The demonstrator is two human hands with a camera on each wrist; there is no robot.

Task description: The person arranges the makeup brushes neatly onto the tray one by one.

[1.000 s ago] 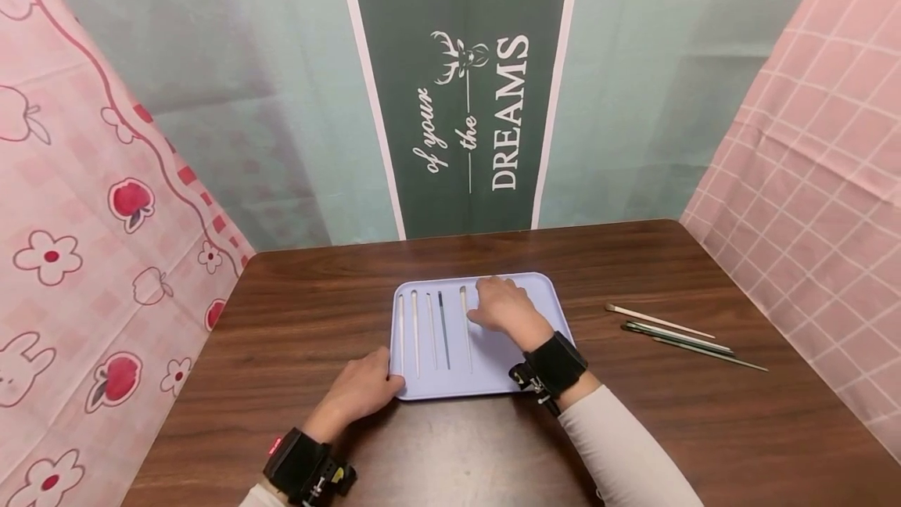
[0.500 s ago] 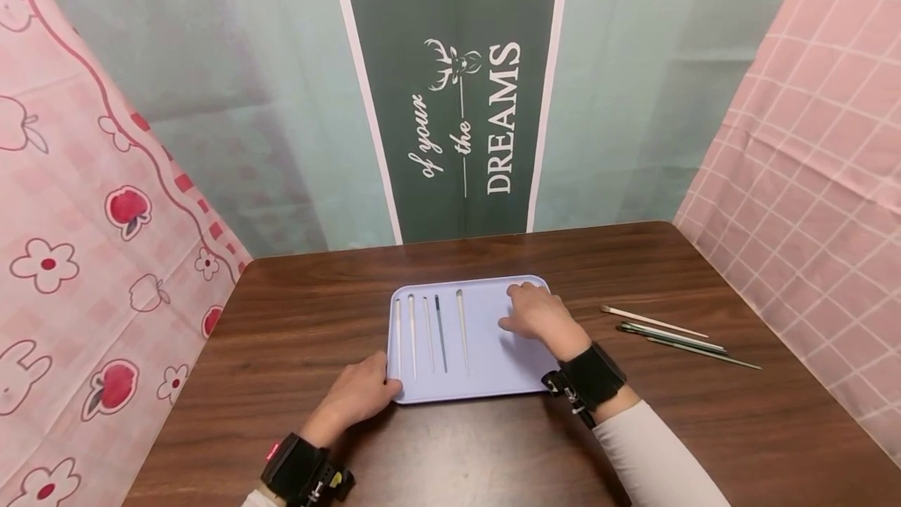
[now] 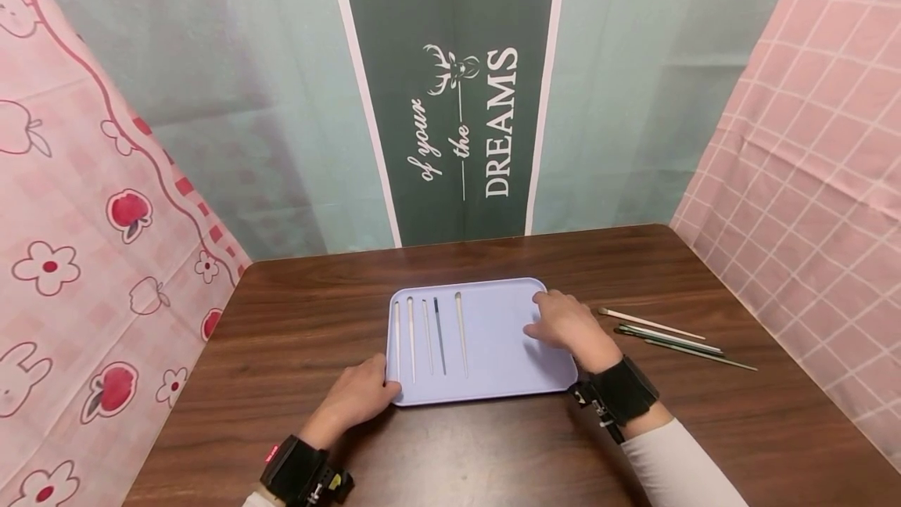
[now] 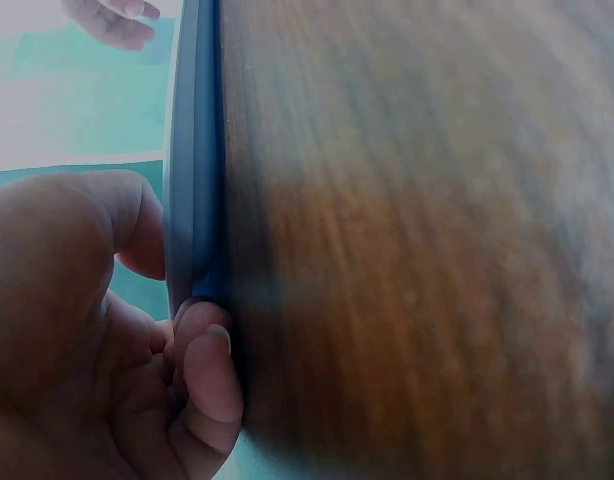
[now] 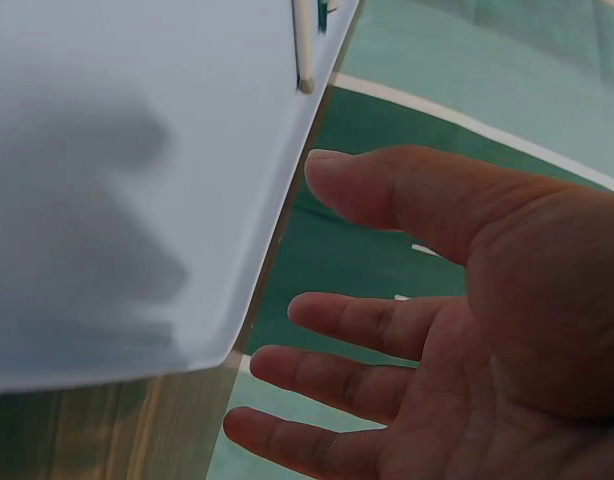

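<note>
Left hand (image 3: 360,396) pinches tray (image 3: 493,366) corner at 7 o'clock; keep it steady. Right hand (image 3: 566,323), fingers loose and empty, nears loose sticks (image 3: 669,332) at 3 o'clock.

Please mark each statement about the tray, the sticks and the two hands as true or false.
1. Five thin sticks lie on the lilac tray. True.
2. The right hand holds a stick. False: its fingers are spread and hold nothing.
3. The left hand grips the tray's near left corner. True.
4. The loose sticks on the table lie left of the tray. False: they lie to its right.
5. The tray is red. False: it is pale lilac.
</note>
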